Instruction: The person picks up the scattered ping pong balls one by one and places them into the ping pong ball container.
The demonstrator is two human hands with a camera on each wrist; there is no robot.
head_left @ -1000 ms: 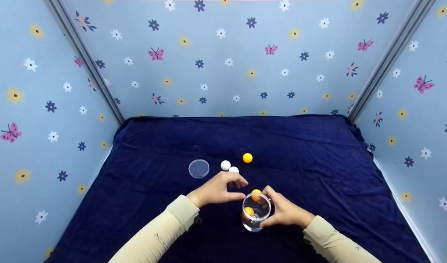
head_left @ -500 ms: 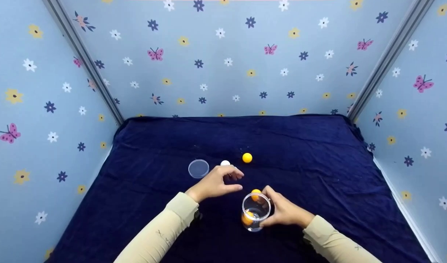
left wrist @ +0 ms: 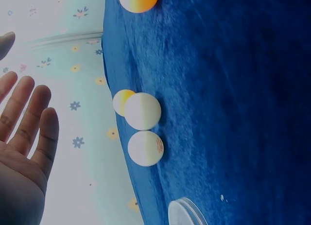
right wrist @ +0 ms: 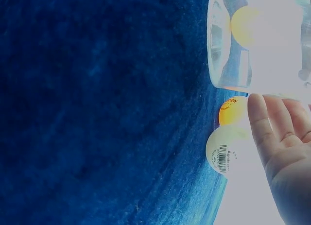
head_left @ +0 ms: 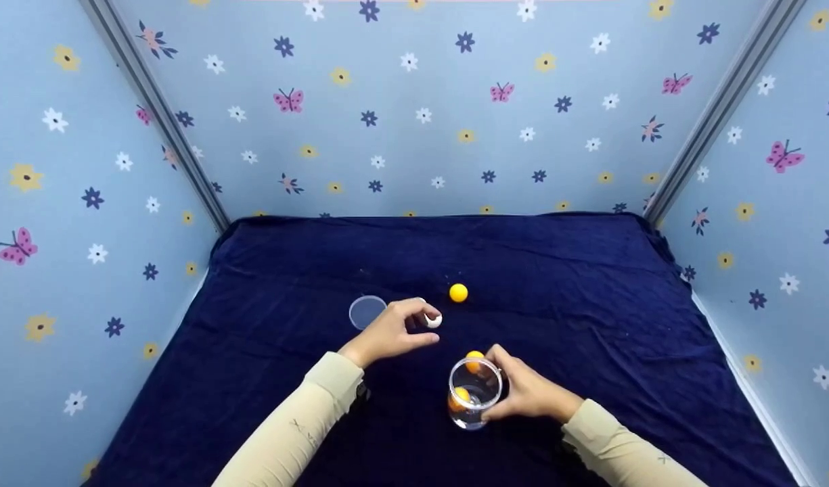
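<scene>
One orange ball (head_left: 461,395) is in the clear plastic cup (head_left: 477,406) held by the right hand (head_left: 528,392); white and orange balls (head_left: 459,293) are left out, the left hand (head_left: 388,334) empty, fingers wide.

Pale cream long sleeves (head_left: 285,433) end in broad, plain cuffs (head_left: 335,379) above bare hands (head_left: 390,333); thin dark marks (head_left: 296,427) dot the left sleeve, a smaller one the right, and a black piece (head_left: 365,392) shows below the left cuff

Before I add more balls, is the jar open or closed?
Open: nothing caps the jar, and the lid lies apart, flat on the cloth.
</scene>
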